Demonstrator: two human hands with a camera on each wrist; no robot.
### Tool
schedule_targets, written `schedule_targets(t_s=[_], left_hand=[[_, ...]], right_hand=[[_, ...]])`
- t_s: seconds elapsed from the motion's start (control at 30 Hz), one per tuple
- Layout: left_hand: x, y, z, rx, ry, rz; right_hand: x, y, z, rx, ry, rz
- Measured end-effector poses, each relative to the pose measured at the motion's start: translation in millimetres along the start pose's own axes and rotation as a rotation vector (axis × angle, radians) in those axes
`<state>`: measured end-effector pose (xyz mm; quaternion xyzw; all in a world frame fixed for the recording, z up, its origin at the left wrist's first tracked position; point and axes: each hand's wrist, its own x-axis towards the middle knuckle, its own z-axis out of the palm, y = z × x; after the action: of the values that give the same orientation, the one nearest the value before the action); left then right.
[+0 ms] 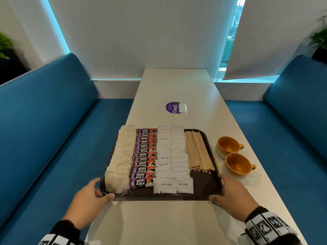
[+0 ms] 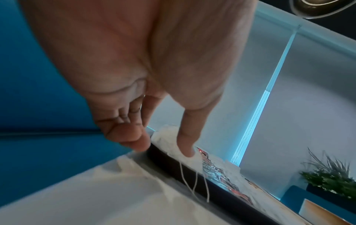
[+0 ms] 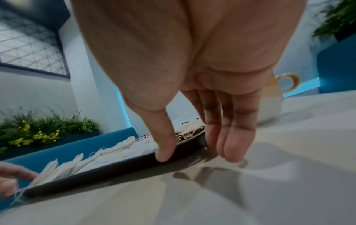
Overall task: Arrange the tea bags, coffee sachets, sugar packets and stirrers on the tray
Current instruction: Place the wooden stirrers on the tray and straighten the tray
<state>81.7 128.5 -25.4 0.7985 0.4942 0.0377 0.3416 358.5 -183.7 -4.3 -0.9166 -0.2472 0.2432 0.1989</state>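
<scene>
**Hands bracket the near corners of a filled tray**

Rows already cover the dark brown tray (image 1: pixel 203 184), which sits on the white surface (image 1: pixel 159 220) with its long axis running left to right across the person's front. From left to right it carries tea bags (image 1: pixel 120 160), red Kopi Juan coffee sachets (image 1: pixel 145 158), two columns of white sugar packets (image 1: pixel 172 160) and a bundle of wooden stirrers (image 1: pixel 198 151) lying near to far. One stray tea bag (image 1: pixel 182 107) lies well beyond the tray on a purple sticker (image 1: pixel 170 107), so the arranging looks almost done rather than finished.

The left hand (image 1: pixel 90 198) is at the near-left corner and the right hand (image 1: pixel 228 193) at the near-right corner, each about equally close to the rim. The tray lies directly ahead of both, so any coming slide or lift would likely be a two-handed one.

The left wrist view shows the left fingers (image 2: pixel 133 141) loosely extended, fingertips beside the rim and the thumb resting on the nearest tea bags, with strings hanging over the edge. The right wrist view shows the right fingers (image 3: pixel 234 144) straight and together, tips down on the surface beside the tray, and the thumb on the rim. Neither hand grips anything.

Two orange cups (image 1: pixel 233 156) stand just right of the tray.
</scene>
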Motion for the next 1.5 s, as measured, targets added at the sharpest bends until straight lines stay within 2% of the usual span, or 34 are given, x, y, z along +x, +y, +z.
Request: schedule_targets(t_s=[0.13,0.33,0.73,0.9,0.97,1.03,1.1,1.17,1.23,1.37,1.5], left_hand=[[15.3,7.7,1.7,0.023,-0.002,0.018],[57.3,22.7,-6.4,-0.054,-0.137,0.001],[125.4,47.5,-3.7,-0.159,-0.103,-0.04],[129.5,55.1,-5.4,-0.074,-0.118,-0.069],[126.8,55.0,-9.3,0.054,-0.111,-0.082],[119.0,58.7,-15.2,0.2,-0.034,-0.025],[102.0,79.4,-23.7,0.118,0.076,0.085],[82.7,113.7,-33.5,0.05,0.169,0.275],[66.4,151.1,-38.4,0.022,0.193,0.457],[38.0,227.0,-21.1,-0.068,0.068,0.672],[26.5,281.8,29.7,-0.001,-0.15,0.837]], right_hand=[[14.7,-8.5,-0.2,-0.038,0.029,0.051],[43.4,-22.1,6.2,-0.056,0.081,0.096],[106.9,-47.7,14.0,0.104,0.189,0.157],[112.0,-51.4,9.2,0.117,0.2,0.172],[105.2,-49.9,6.2,0.154,0.17,0.15],[88.4,-46.4,3.8,0.157,0.123,0.087],[61.6,-39.9,-2.6,0.123,0.103,0.008],[32.4,-30.3,-14.9,0.16,0.121,-0.048],[9.5,-21.0,-32.5,0.177,0.157,-0.073],[-1.7,2.3,-79.0,0.14,0.292,-0.077],[31.6,27.2,-119.3,0.077,0.414,-0.068]])
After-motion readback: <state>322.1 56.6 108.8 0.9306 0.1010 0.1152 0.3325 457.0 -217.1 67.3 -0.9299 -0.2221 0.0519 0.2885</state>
